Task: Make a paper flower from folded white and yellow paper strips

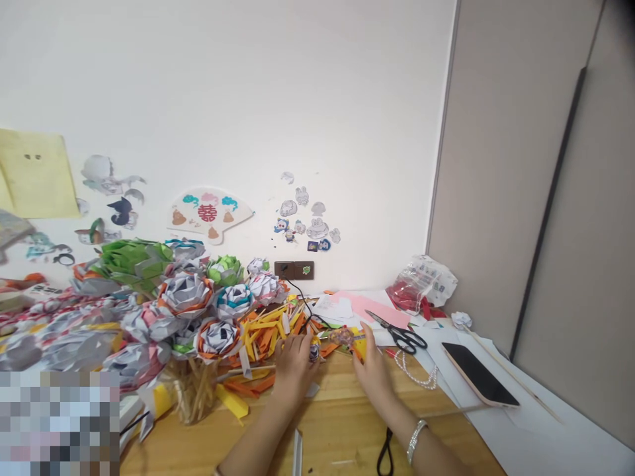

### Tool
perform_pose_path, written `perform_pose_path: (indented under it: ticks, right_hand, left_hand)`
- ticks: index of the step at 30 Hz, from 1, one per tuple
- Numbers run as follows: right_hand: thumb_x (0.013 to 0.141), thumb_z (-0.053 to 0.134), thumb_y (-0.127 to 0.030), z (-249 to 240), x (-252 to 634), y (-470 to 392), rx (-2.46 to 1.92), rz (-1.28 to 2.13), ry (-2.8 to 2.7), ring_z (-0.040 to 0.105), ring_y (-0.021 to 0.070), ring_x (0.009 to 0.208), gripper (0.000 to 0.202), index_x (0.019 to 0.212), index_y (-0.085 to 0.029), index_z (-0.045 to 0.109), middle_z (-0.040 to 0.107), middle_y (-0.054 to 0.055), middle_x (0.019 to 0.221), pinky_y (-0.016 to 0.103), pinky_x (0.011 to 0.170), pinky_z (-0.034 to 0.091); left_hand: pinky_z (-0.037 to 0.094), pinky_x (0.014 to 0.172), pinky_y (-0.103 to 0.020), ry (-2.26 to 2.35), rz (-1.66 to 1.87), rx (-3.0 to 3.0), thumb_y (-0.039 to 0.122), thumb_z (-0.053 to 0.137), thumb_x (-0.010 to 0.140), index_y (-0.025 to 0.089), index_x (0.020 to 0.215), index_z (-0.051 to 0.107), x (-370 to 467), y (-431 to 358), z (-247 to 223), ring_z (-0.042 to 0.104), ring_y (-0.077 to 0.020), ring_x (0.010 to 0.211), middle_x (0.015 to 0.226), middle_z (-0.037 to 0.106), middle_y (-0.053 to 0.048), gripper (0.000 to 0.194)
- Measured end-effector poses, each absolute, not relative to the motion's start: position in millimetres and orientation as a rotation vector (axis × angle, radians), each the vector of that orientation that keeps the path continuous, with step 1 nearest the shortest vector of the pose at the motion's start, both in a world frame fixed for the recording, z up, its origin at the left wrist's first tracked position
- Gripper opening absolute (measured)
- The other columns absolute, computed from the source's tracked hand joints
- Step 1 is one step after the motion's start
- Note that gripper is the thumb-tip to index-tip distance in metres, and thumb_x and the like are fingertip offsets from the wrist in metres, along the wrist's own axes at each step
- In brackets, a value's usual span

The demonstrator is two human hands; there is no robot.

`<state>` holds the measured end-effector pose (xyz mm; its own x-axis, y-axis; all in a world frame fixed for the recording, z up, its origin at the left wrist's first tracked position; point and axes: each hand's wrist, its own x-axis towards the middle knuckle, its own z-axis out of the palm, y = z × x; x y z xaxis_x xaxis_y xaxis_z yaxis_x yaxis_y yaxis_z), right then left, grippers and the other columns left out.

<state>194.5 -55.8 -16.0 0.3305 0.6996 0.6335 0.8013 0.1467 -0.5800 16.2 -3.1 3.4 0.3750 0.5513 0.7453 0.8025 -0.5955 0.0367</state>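
My left hand [294,363] is curled round a small rolled paper piece [314,350] with white and dark parts, just right of the orange and yellow folded strips [262,334]. My right hand [370,363] is at a yellow paper piece [361,345], thumb and fingers around its edge. Between the two hands lies a small pinkish patterned item [342,337], too small to make out. Black scissors [397,332] rest on papers beyond my right hand.
Many folded paper flowers [186,294] crowd the left, some in a clear vase [191,390]. At the right are a phone [479,373], a bead string [417,378], a thin stick [516,377] and a plastic bag [421,284]. A black cord [303,301] runs from the wall socket [294,270].
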Motion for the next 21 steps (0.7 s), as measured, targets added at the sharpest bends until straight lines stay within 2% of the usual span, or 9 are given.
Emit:
perform_pose_path:
  ticks: [6, 12, 17, 21]
  right_hand:
    - [0.080, 0.036, -0.013, -12.9, 194.4, -56.6, -1.517, -0.143, -1.458, 0.046, 0.0207, 0.118, 0.051, 0.131, -0.017, 0.033, 0.049, 0.011, 0.127, 0.036, 0.095, 0.040]
    - [0.080, 0.036, -0.013, -16.1, 196.6, -53.3, -1.472, -0.140, -1.466, 0.045, 0.0202, 0.118, 0.050, 0.130, -0.017, 0.036, 0.049, 0.011, 0.127, 0.037, 0.096, 0.039]
    - [0.076, 0.042, -0.015, -14.5, 195.7, -54.8, -1.473, -0.106, -1.394, 0.050, 0.0213, 0.113, 0.053, 0.129, -0.018, 0.037, 0.053, 0.010, 0.123, 0.036, 0.093, 0.042]
    - [0.073, 0.050, -0.021, -7.4, 193.5, -59.6, -1.516, -0.035, -1.333, 0.058, 0.0226, 0.101, 0.063, 0.133, -0.020, 0.029, 0.058, 0.009, 0.116, 0.035, 0.084, 0.048]
  left_hand:
    - [0.034, 0.083, -0.040, -1.266, -1.089, -2.282, 0.022, 0.059, 0.071, 0.018, 0.103, 0.054, 15.4, 0.5, 0.6, 0.055, -0.0260, 0.095, 0.099, 0.064, -0.009, 0.033]
    - [0.035, 0.084, -0.040, -1.331, -1.083, -2.281, 0.022, 0.058, 0.070, 0.016, 0.106, 0.054, 16.2, -2.7, 2.9, 0.055, -0.0267, 0.097, 0.098, 0.064, -0.010, 0.037]
    - [0.035, 0.085, -0.040, -1.431, -1.099, -2.273, 0.025, 0.059, 0.070, 0.013, 0.108, 0.053, 14.8, -1.5, 3.2, 0.055, -0.0271, 0.097, 0.100, 0.064, -0.012, 0.040]
    - [0.034, 0.086, -0.040, -1.550, -1.110, -2.262, 0.027, 0.058, 0.071, 0.012, 0.109, 0.053, 13.1, 1.8, 1.7, 0.055, -0.0275, 0.099, 0.102, 0.064, -0.013, 0.041]
